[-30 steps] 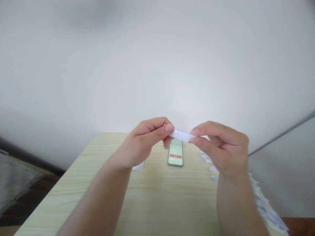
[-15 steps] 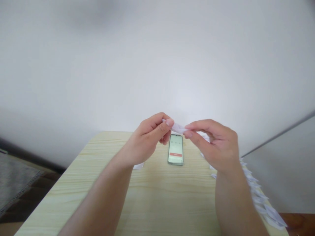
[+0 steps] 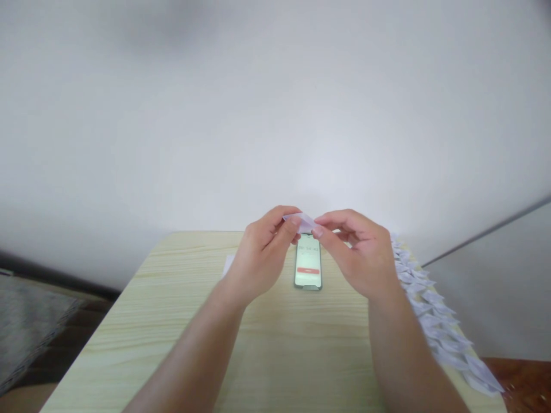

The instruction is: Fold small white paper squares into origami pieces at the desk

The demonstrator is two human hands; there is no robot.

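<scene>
A small folded piece of white paper (image 3: 303, 221) is held up between my two hands, above the far part of the table. My left hand (image 3: 269, 246) pinches its left end between thumb and fingers. At the right end, the thumb and index finger of my right hand (image 3: 361, 246) close on the paper's tip. Just below and behind the paper lies a phone (image 3: 309, 261) with a lit screen showing a timer and a red button. More white paper (image 3: 228, 264) lies on the table, partly hidden behind my left wrist.
Many folded white paper pieces (image 3: 434, 321) lie in rows along the right edge of the pale wooden table (image 3: 142, 298), partly behind my right forearm. A white wall (image 3: 275, 115) rises behind the table. Dark patterned fabric (image 3: 38, 327) is at the lower left.
My right hand has moved left, nearer to my left hand. The folded paper has tilted and shows a wider face. More of the paper rows at the right is visible.
</scene>
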